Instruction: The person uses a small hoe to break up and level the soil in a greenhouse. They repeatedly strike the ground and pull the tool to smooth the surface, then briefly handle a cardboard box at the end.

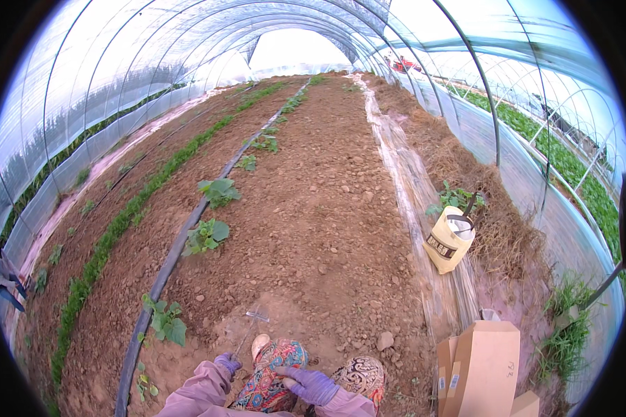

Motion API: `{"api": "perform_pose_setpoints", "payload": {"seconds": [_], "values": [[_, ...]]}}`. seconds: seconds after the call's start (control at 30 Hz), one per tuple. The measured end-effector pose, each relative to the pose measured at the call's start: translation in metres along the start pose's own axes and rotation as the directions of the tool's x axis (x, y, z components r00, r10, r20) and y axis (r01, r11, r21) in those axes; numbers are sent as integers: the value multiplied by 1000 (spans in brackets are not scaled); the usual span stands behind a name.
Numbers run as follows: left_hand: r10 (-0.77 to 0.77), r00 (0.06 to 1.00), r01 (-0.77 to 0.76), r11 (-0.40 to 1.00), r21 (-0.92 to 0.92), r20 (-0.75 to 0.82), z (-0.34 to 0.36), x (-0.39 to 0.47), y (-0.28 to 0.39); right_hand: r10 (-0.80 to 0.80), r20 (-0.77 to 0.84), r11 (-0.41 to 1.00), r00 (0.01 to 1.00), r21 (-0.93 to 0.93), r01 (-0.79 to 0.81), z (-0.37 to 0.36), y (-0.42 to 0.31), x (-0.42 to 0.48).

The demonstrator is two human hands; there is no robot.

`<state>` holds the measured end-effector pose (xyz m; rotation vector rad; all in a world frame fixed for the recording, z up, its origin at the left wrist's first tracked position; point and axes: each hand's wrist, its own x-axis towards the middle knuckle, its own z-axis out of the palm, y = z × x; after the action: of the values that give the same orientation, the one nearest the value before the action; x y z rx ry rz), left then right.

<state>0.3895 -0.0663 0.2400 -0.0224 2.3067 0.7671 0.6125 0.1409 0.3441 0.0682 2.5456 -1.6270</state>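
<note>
My left hand (228,363), in a purple glove, is closed around the thin shaft of a small hand tool (257,316). The tool's flat crosspiece lies at the bare soil ahead of my foot. My right hand (310,384), also gloved in purple, rests by my patterned trouser leg with its fingers extended, and no object shows in it. A leafy seedling (168,322) grows to the left of the tool, beside a black irrigation hose (173,255). More vine seedlings (206,236) stand along that hose farther up the row.
Cardboard boxes (482,359) stand at the lower right. A cream bag (448,240) with dark handles sits on plastic sheeting (396,151). Dry straw lies beside the tunnel's film wall. Another person (6,276) is at the far left, past a green plant strip (115,232).
</note>
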Motion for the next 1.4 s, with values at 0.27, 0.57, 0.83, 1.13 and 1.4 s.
{"api": "perform_pose_setpoints", "payload": {"seconds": [0.27, 0.57, 0.83, 1.13, 1.4], "values": [[223, 975, -219, 943, 251, 14, 9, 43, -3, -150, -150, 988, 977, -51, 143, 2, 2, -2], [295, 953, -291, 847, 445, 62, 34, 161, 1, -186, -28, 982, 982, 15, 186, -2, -24, -3], [308, 951, -293, 857, 424, 34, 77, 206, 112, -106, -25, 987, 994, 120, 108, -19, -12, 9], [-24, 991, -20, 948, 318, 133, 151, 250, 86, -11, -10, 955, 1000, 298, 14, -31, -7, 25], [162, 900, -319, 878, 357, 405, 113, 177, -79, -118, -147, 968, 982, 203, 147, -28, -10, 39]]}}
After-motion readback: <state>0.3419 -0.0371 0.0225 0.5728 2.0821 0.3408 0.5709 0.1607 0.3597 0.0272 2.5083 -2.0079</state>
